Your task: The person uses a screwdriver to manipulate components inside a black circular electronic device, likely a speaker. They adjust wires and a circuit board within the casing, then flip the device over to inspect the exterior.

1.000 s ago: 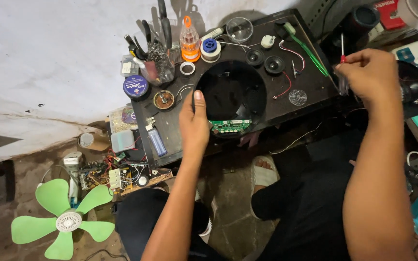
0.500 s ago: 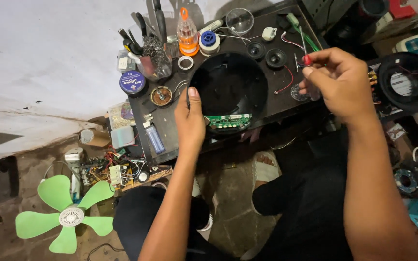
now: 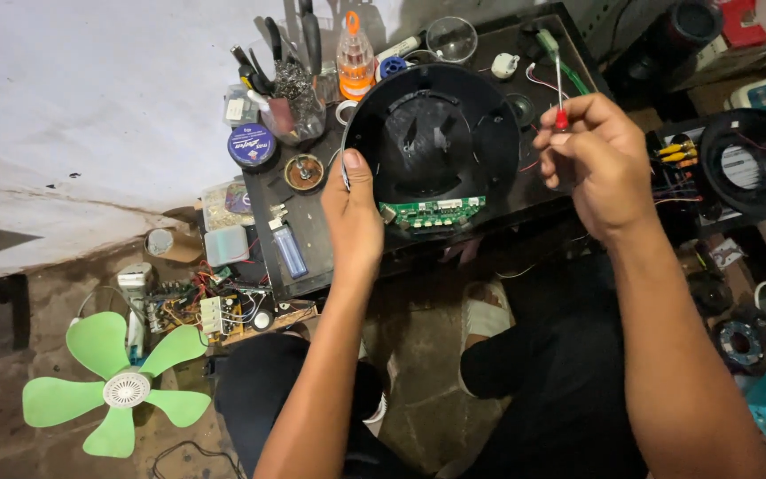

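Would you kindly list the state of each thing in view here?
Left hand: gripping the round black housing's rim.
Round black housing: open, tilted up, hollow side showing.
Green circuit board: exposed at housing's lower edge.
Right hand: holding a screwdriver.
Screwdriver: upright, tip up.
Green fan blade: detached, lying on floor.

The shell [image 3: 432, 133] under my left hand [image 3: 354, 217] is black plastic — smooth, faintly glossy at the rim. Its green board [image 3: 434, 213] looks matt. My right hand [image 3: 600, 164] pinches a screwdriver [image 3: 559, 89] with a shiny metal shaft and glossy red plastic grip. The bench [image 3: 308, 239] is dark and dull — the green fan [image 3: 121, 386] is smooth plastic.
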